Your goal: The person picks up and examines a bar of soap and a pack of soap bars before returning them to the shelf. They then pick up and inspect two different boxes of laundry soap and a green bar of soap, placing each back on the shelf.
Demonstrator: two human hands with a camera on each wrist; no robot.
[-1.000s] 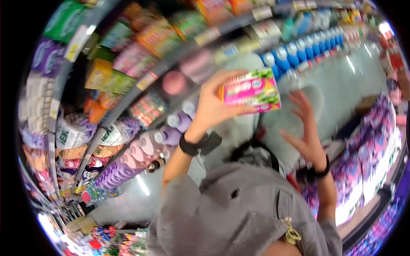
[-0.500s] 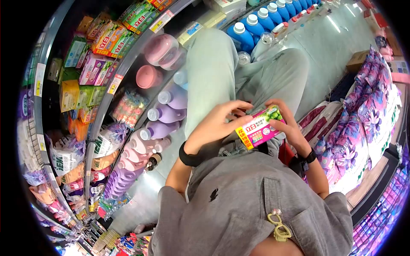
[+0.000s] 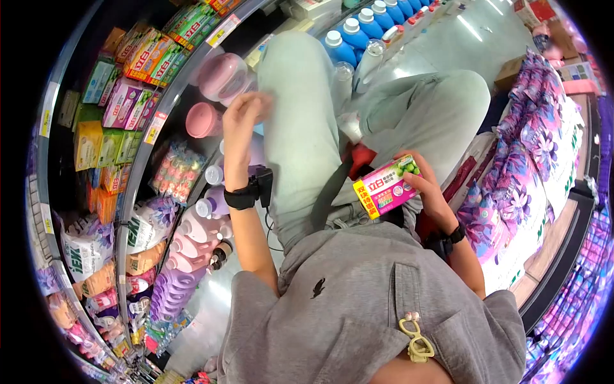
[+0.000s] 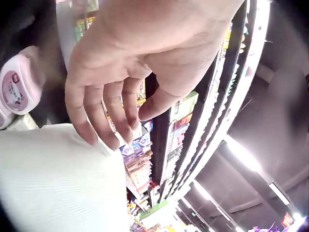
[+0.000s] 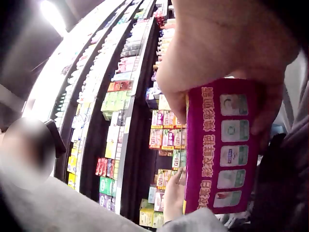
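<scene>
While my right hand [image 3: 430, 187] pinches the box [image 3: 385, 188] by its right end, right of centre in the frame, my left hand [image 3: 242, 121], upper left, bends loosely around nothing. I judge it light, stiffish, slightly slick; opposite edges would dent least.

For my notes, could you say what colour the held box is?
Mainly magenta box, yellow at one end; best in head view.

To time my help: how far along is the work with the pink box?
Pickup looks done: the pink-and-yellow cardboard box is off the grey metal shelf. In hand: the right hand grips it; the left hand is empty. Not yet set down, so placing it probably remains.
</scene>
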